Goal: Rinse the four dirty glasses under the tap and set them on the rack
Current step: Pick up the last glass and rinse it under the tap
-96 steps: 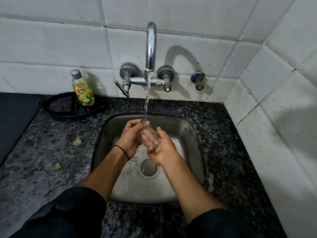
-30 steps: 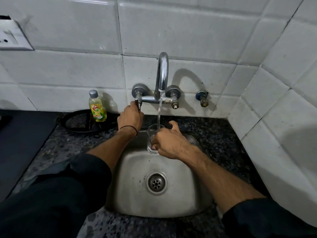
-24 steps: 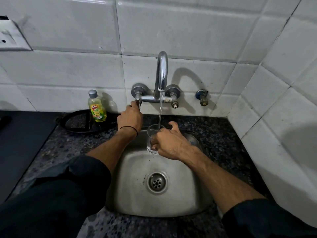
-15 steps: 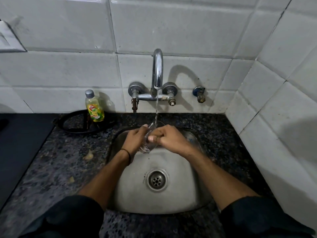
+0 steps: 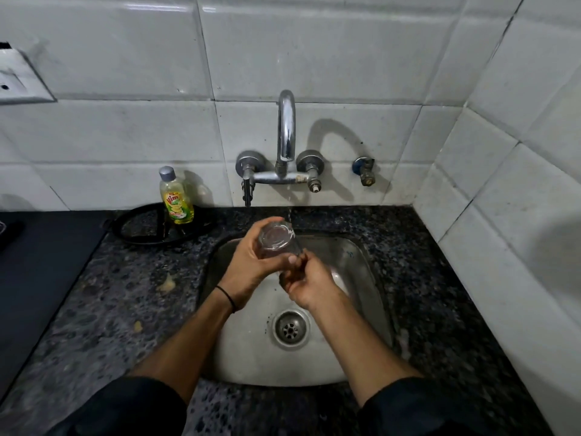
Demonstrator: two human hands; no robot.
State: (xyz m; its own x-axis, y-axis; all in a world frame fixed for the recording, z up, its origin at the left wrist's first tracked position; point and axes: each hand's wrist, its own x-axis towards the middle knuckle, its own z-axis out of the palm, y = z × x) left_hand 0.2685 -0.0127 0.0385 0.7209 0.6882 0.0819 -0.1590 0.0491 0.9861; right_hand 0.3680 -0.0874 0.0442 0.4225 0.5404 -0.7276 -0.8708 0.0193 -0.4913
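Clear glass [image 5: 278, 240] above the back of the sink [image 5: 361, 278], tilted, one round end turned up toward the camera, just in front of and below the tap [image 5: 286, 127]. Wrapped round its side by the left hand [image 5: 251, 262], fingers curled; pinched at its lower end by the right hand [image 5: 306, 283]; both hands close together, clamped on it. Thin black band [image 5: 227, 297] on the left wrist, black sleeves [image 5: 119, 407] along the bottom edge. Thin thread of water [image 5: 290, 212] from the spout down to the far edge of the glass. Steel underneath, wet, with a round drain [image 5: 290, 328] toward the near side. All around, dark speckled stone counter [image 5: 125, 325], a few pale scraps [image 5: 166, 283] left of the sink. Further back on the left, yellow soap bottle [image 5: 176, 196] upright by the wall, at a black ring [image 5: 141, 228]. Flat dark surface [image 5: 41, 262] at far left. White tiles [image 5: 125, 130] on the back and right walls, meeting in a corner; small valve [image 5: 364, 171] right of the tap; switch plate [image 5: 19, 80] at upper left.
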